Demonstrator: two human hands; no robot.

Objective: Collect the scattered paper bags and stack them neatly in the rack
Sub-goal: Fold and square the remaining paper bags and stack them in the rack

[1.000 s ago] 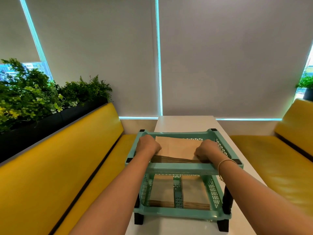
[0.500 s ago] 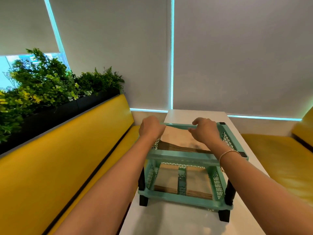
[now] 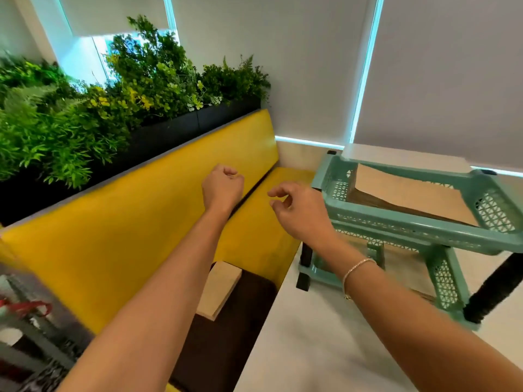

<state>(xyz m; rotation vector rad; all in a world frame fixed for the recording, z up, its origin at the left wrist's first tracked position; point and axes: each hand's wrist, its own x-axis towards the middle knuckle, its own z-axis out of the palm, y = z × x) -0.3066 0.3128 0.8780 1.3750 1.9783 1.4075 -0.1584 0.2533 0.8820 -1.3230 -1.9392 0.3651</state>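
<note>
Bags (image 3: 220, 290) are lying below our left hand (image 3: 222, 186) on the bench (image 3: 127, 236), long axis running away; we are clenching it empty; right hand (image 3: 300, 210) is hanging loosely curled, empty.

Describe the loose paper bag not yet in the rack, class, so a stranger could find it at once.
Start at the yellow bench left of the white table. Near its front edge lies a dark brown cushion, and the paper bag rests flat on it. Unlike the bags stacked in the green rack, it lies alone.
</note>
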